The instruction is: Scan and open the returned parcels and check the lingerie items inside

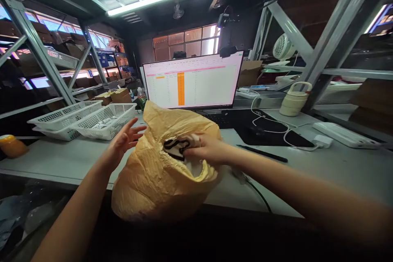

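Observation:
A large crumpled yellow plastic bag (159, 180) rests on the front edge of the grey desk (337, 168), its mouth open toward me. My right hand (208, 150) sits at the bag's mouth, fingers closed on a small white item with a black looped pattern (178, 146). My left hand (124, 141) hovers just left of the bag with fingers spread, holding nothing, its fingertips close to the bag's side.
Behind the bag stands a monitor (192, 82) showing a spreadsheet, with a keyboard and black mat (270, 133). Two white mesh baskets (104, 120) sit at left. A pen (260, 152), white cable, charger (321, 141), cream container (294, 99) and metal shelving surround the desk.

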`<state>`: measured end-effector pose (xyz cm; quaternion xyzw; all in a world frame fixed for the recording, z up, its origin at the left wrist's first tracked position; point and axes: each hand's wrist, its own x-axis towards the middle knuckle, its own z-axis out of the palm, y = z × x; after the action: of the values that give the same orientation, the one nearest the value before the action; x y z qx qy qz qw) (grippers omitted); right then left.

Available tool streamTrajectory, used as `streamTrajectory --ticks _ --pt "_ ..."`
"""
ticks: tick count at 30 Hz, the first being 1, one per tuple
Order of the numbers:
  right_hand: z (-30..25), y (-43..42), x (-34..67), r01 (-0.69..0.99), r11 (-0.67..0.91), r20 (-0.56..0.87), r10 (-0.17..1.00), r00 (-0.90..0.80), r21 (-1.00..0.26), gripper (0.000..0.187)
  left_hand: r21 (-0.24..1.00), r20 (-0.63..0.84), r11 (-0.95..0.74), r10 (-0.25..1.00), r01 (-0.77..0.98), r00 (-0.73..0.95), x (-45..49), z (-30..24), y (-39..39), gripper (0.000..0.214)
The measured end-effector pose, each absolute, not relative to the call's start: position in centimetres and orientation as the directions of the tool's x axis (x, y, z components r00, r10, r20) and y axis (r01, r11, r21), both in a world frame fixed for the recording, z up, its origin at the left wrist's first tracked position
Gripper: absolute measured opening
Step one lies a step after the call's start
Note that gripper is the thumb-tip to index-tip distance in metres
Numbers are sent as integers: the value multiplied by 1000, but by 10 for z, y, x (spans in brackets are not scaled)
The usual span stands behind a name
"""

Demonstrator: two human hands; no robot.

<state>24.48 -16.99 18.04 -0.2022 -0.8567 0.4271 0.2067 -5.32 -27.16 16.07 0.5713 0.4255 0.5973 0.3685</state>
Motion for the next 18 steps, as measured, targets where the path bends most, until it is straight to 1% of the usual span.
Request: streamTrajectory --ticks 2,4,6,8,9,10,11,12,13,15,16,17,18 --pt "180 -179 234 181 599 169 480 -861 -780 33 935 350 -339 929 103 -119 -36 177 -269 95" --pt "185 -189 225 273 653 120 490 -863 -707 31 949 303 -279 936 149 -180 -14 192 -269 82" --pt "194 -196 220 342 715 78 484 -871 -610 36 948 289 -247 932 198 -219 9 200 -270 65" --pt "201 -204 219 296 770 91 415 -905 -566 40 939 300 -248 930 240 -212 24 199 -269 59" --pt "202 -208 219 256 787 100 372 -923 -561 36 939 295 -243 933 243 -206 27 196 -266 60" --pt "203 -213 221 228 800 97 334 -938 -555 27 946 277 -228 938 233 -210 26 192 -263 61" --pt "202 -218 223 216 812 86 309 -947 -542 18 954 255 -208 941 214 -222 21 187 -259 62" --pt "200 -223 228 211 826 88 298 -950 -522 14 964 225 -179 945 199 -237 14 181 -255 62" --pt "199 -226 233 194 840 123 293 -948 -506 15 971 193 -147 948 190 -254 4 173 -250 60" --pt "196 -225 247 133 837 276 319 -907 -531 18 978 130 -78 953 194 -275 -16 155 -245 57" --pt "195 -220 255 105 813 369 371 -852 -573 18 979 100 -44 955 201 -280 -24 145 -244 56" --pt "193 -212 262 88 772 440 448 -778 -629 17 978 74 -13 955 208 -287 -29 135 -246 55" --pt "191 -202 267 77 720 480 534 -697 -689 16 979 55 7 954 206 -295 -32 125 -250 55"
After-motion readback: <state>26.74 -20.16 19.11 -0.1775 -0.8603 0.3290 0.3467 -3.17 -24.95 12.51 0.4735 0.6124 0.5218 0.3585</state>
